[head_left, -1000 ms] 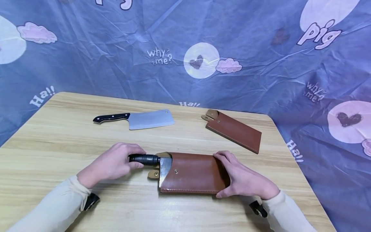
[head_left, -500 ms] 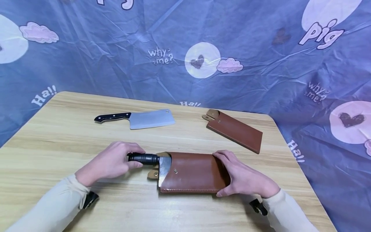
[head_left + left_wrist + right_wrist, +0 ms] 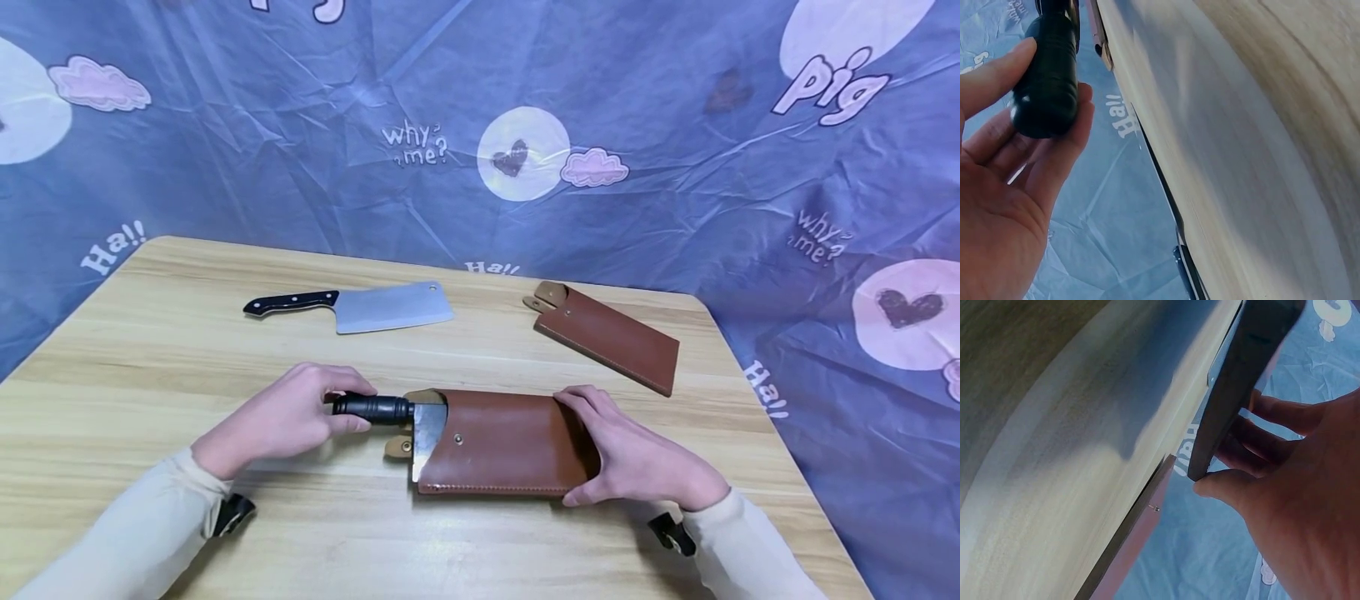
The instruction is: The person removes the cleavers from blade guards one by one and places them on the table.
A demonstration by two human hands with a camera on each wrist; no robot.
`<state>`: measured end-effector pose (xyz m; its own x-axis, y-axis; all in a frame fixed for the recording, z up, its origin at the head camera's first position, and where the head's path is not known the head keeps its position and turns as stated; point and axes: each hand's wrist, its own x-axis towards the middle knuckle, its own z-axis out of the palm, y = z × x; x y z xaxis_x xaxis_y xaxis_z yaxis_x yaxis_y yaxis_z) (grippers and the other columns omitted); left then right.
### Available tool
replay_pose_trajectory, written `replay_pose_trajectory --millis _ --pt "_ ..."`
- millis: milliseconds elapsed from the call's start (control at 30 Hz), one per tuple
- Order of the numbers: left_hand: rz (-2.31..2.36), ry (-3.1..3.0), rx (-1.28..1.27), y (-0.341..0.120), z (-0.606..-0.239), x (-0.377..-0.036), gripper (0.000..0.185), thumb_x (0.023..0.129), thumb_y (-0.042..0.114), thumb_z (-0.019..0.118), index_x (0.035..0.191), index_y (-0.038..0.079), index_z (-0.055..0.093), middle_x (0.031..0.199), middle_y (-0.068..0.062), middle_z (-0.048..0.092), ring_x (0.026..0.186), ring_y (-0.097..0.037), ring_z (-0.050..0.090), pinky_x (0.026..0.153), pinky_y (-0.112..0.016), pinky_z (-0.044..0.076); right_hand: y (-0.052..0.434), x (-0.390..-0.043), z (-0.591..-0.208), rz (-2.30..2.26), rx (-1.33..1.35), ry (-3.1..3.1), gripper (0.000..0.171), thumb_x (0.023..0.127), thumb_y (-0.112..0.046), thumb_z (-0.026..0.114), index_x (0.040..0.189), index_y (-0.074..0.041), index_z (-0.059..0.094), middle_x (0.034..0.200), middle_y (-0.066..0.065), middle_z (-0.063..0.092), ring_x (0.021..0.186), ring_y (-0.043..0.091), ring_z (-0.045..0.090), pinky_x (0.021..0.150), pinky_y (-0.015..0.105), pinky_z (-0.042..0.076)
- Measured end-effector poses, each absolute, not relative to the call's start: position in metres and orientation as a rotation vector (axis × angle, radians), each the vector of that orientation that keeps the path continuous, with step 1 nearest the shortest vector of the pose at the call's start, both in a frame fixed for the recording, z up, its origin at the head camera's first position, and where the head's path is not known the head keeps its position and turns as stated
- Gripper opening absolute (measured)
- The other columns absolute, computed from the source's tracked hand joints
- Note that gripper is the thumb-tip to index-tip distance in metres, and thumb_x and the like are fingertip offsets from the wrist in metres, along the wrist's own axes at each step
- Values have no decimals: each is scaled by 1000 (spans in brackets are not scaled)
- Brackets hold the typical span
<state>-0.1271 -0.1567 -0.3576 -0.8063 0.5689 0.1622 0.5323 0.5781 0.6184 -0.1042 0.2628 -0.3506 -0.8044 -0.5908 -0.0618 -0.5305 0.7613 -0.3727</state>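
Note:
A cleaver lies mostly inside a brown leather sheath (image 3: 517, 446) at the front of the table. Its black handle (image 3: 378, 408) sticks out to the left, with a strip of the blade (image 3: 426, 437) bare at the sheath's mouth. My left hand (image 3: 296, 417) grips the handle's end between thumb and fingers, as the left wrist view also shows. At the sheath's right end, my right hand (image 3: 637, 458) holds it by opposite edges, thumb near and fingers far. In the right wrist view, the sheath's end (image 3: 1241, 381) appears raised off the table.
Farther back on the wooden table (image 3: 187, 350) lies a second cleaver (image 3: 390, 308) with a black riveted handle, blade pointing right. A second brown sheath (image 3: 611, 333) lies at the back right, its tan flap and strap to the left. A blue printed cloth (image 3: 315, 125) hangs behind the table.
The sheath, the cleaver in it and my right hand have shifted very slightly to the right. Both holds look the same.

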Motion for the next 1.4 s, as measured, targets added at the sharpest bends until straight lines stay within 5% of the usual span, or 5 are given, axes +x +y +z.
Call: replay_pose_trajectory --millis 500,1100,1400 --pt "1033 2757 927 -164 -354 -129 29 81 23 81 108 17 74 106 10 69 94 -11 64 84 -43 53 258 -105 -351 -514 -915 2801 117 57 -55 91 147 -7 36 141 3 35 128 16 38 105 38 40" --pt "1011 2788 914 -162 -360 -128 31 85 16 77 114 9 70 112 0 69 107 -25 63 97 -52 47 264 -107 -352 -522 -877 2799 115 58 -53 91 148 -6 36 141 3 36 128 17 39 104 40 41" --pt "1000 2768 877 -163 -355 -130 34 86 17 76 118 6 69 110 -3 70 66 -6 53 81 -42 51 265 -109 -351 -524 -873 2805 115 58 -55 90 148 -7 36 141 1 36 127 14 40 104 38 41"
